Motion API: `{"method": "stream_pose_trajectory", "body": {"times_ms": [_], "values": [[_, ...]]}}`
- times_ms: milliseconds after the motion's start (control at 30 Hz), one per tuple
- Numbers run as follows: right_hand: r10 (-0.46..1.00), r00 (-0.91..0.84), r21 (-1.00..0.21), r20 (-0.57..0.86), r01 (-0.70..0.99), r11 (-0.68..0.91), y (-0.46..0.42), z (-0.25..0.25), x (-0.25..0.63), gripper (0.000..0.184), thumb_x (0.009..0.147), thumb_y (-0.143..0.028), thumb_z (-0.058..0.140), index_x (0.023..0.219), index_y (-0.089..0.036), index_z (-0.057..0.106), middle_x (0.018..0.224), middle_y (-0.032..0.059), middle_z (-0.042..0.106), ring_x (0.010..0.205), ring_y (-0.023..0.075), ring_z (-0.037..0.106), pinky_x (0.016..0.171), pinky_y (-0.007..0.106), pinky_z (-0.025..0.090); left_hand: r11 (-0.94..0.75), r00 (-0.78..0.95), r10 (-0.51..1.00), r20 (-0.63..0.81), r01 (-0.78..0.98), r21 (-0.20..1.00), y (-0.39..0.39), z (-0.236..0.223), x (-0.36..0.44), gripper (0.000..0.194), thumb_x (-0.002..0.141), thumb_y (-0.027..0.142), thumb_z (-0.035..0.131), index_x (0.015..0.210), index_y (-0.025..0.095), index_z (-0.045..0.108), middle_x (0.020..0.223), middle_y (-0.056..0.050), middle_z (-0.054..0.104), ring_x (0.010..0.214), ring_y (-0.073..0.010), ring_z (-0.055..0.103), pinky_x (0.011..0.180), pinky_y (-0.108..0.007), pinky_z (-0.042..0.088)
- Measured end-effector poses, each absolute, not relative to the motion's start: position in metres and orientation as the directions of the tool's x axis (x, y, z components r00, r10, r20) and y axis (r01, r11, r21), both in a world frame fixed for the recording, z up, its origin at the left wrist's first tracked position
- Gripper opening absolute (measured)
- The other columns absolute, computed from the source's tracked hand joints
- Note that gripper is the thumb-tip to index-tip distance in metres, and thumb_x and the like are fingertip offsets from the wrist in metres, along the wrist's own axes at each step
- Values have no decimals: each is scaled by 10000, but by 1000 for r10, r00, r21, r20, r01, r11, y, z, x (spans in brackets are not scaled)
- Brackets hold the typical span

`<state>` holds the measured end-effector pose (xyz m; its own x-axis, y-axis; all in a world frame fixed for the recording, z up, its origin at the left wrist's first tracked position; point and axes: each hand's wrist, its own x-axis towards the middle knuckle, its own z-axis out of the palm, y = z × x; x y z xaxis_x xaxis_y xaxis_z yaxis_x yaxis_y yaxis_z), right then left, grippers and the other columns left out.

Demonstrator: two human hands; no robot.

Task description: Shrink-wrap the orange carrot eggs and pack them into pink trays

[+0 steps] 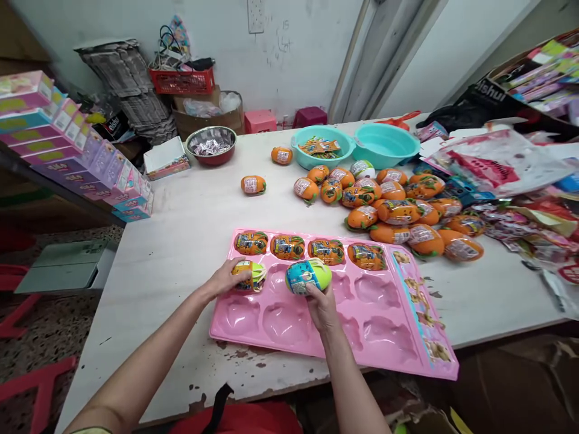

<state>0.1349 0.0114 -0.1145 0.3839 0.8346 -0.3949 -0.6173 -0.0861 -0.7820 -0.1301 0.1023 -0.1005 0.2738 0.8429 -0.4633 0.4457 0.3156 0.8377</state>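
Blue-and-lime egg (309,276) is gripped above the pink tray (411,289) by the right hand (322,306), thumb (312,290) against its near side. A yellow egg (254,276) is clasped at its left end by the left hand (225,279), at the tray's second row.

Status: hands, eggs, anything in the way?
Left hand on orange-green egg, left side of pink tray. Right hand holding blue-green egg above it. Nothing visibly blocking.

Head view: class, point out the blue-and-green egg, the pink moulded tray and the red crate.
Blue-and-green egg (306,277), head view: blue part.
Pink moulded tray (286,323), head view: unfilled hollow.
Red crate (181,82), head view: front wall.
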Motion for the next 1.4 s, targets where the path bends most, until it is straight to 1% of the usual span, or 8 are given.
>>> {"method": "stream_pose_trajectory", "body": {"times_ms": [100,200,533,700,967,1100,1267,1400], "values": [[815,419,-824,-400,-553,-120,13,-130,128,773,525,-300,869,1211,-274,514,1058,-10,665,918,198,644,769,339,558,89,258,907,-331,653,752,98,-102,-131,904,494,508,872,1303,228,581,1296,-111,533,1258,-371,462,1090,-502,375],[809,434,-862,-396,-478,-166,9,-143,121,816,513,-324,878,1230,-259,493,1059,10,669,912,226,653,759,362,570,-97,389,854,-345,771,629,112,-101,-139,697,647,580,767,1245,242,651,1118,-93,610,1103,-344,550,1002,-494,444],[828,428,-910,-363,-353,-217,11,-151,127,857,514,-362,871,1275,-236,497,1148,63,654,989,272,647,842,412,558,-126,283,906,-314,890,439,121,-100,-113,337,826,428,641,1150,354,696,1245,-54,579,1170,-311,508,978,-486,425],[817,444,-916,-368,-323,-237,9,-158,126,858,511,-365,874,1268,-227,494,1152,66,640,985,269,634,845,421,544,-128,210,955,-210,928,349,116,-115,-84,318,970,392,450,894,232,715,1080,-98,630,1139,-305,497,1012,-507,357],[834,432,-915,-343,-353,-193,5,-162,126,791,539,-330,872,1235,-253,505,1209,62,626,1016,244,622,881,398,530,101,-79,994,-72,919,381,122,-141,-94,454,965,410,465,1361,187,477,1379,-166,499,1331,-324,405,1095,-533,329],[826,435,-896,-359,-408,-175,4,-159,127,818,530,-300,866,1258,-266,494,1218,54,628,1029,245,626,900,417,529,221,-157,975,-158,766,603,120,-146,-104,652,952,427,485,1521,194,266,1601,-151,275,1494,-299,212,1200,-509,199],[847,392,-866,-359,-478,-146,5,-152,130,819,534,-259,851,1274,-273,501,1257,60,622,1111,267,610,961,456,510,322,-113,934,-340,677,661,119,-143,-134,611,824,564,647,1260,145,555,1198,-160,673,1121,-314,636,931,-407,510],[843,408,-870,-350,-475,-132,4,-154,131,815,527,-268,849,1271,-267,517,1263,71,626,1138,288,600,993,512,488,323,-118,927,-356,736,596,107,-147,-140,359,867,554,574,953,207,612,899,-62,694,924,-275,667,825,-383,518]]}}
